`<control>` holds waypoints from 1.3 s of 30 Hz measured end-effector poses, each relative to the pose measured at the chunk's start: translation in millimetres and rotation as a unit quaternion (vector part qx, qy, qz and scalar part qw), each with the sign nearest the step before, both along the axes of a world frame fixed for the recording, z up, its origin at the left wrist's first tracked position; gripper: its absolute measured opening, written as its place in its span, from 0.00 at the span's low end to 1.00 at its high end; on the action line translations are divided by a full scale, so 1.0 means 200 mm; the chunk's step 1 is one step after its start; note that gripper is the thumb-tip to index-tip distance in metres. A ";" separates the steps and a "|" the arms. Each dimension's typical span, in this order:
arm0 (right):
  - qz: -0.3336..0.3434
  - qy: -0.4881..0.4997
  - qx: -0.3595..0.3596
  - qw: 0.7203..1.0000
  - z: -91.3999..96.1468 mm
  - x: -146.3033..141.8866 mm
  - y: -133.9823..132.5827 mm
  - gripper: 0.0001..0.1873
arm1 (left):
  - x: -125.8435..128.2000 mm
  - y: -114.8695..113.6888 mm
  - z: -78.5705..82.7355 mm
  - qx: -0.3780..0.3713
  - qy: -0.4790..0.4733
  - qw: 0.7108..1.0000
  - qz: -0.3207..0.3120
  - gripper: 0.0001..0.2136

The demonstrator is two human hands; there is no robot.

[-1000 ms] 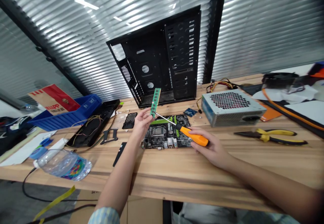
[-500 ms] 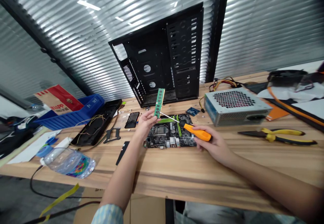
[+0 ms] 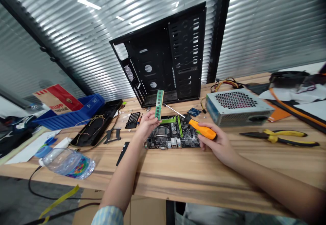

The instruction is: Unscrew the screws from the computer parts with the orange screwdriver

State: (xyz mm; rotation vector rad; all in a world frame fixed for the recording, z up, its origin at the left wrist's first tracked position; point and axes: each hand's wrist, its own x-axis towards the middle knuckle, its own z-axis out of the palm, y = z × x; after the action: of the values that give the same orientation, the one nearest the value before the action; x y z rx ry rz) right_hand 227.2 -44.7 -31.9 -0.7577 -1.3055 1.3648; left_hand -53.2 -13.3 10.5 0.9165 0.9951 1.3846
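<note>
My left hand [image 3: 146,126] pinches the lower end of a green memory stick [image 3: 159,104] and holds it upright above the left part of a black motherboard [image 3: 172,136] lying flat on the wooden table [image 3: 193,174]. My right hand [image 3: 219,145] grips the orange handle of a screwdriver [image 3: 202,129]. Its thin metal shaft points up and to the left, with the tip just right of the memory stick and apart from it.
An open black computer case [image 3: 168,53] stands behind the motherboard. To the right are a grey power supply [image 3: 236,105] and yellow-handled pliers [image 3: 282,137]. On the left lie a black panel with wires [image 3: 98,123], a blue bin [image 3: 68,116] and a plastic bottle [image 3: 66,163].
My right hand has shifted right and lifted the screwdriver tip away from the memory stick. My left hand still holds the stick upright in nearly the same place.
</note>
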 end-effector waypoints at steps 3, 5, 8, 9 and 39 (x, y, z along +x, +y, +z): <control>-0.008 0.005 -0.012 1.000 0.00 0.00 0.01 0.23 | -0.01 0.00 0.01 -0.029 -0.039 0.999 -0.022 0.17; -0.006 0.004 -0.019 1.000 0.00 0.01 0.01 0.24 | -0.01 -0.01 0.02 -0.046 -0.065 0.996 -0.044 0.19; -0.003 -0.003 -0.020 1.000 0.00 0.00 0.01 0.24 | -0.02 -0.02 0.05 -0.064 -0.107 0.989 -0.077 0.23; -0.005 -0.006 -0.018 1.000 0.00 0.00 0.01 0.23 | -0.02 -0.02 0.06 -0.067 -0.120 0.987 -0.084 0.23; 0.025 -0.050 0.050 0.997 -0.01 0.01 0.00 0.20 | -0.02 -0.06 0.05 -0.094 0.031 0.948 -0.303 0.30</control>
State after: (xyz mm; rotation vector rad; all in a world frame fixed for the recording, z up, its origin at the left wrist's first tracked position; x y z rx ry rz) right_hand 229.1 -45.3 -33.4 -0.7374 -1.4699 1.3053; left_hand -56.4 -24.8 20.7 1.0156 0.7823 0.7334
